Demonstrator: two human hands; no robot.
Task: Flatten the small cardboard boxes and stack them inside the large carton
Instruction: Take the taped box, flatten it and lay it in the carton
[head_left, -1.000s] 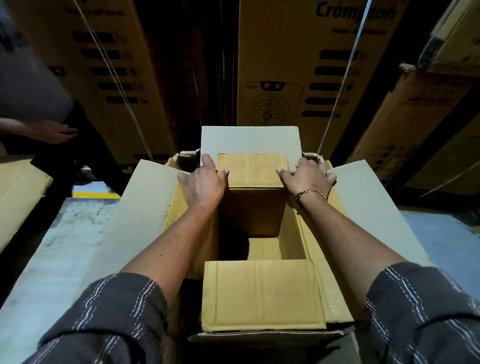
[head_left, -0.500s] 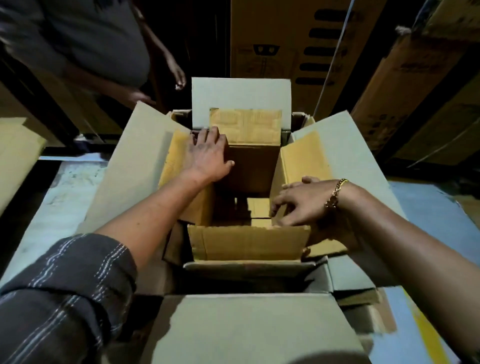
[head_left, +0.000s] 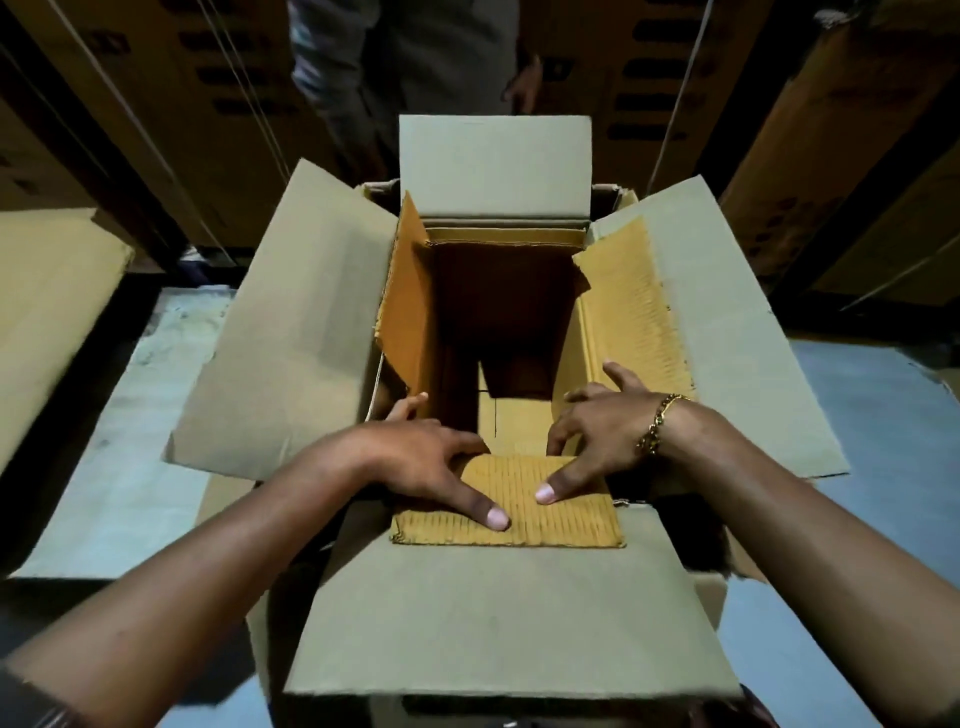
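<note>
Standing open with four grey flaps splayed outward: one large carton (head_left: 498, 618), its near flap lying flattest toward the camera. Nesting inside it, one small cardboard box (head_left: 506, 501) of yellow-brown board, open-topped, with its own four flaps showing: near flap folded down over the carton's near edge, left one standing upright, right one leaning on the carton's right flap, far one against the carton's far flap. Pressing on that near flap, two hands held apart with spread fingers, neither clamped around anything: left hand (head_left: 415, 460) with thumb flat on the board and fingers curling over the fold; right hand (head_left: 597, 431) likewise, thumb down, one gold bracelet (head_left: 658, 422) at the wrist. Standing beyond the far flap, one other person (head_left: 415, 57), with one hand visible. Looming behind, stacked printed cartons (head_left: 171, 93) left and right.
</note>
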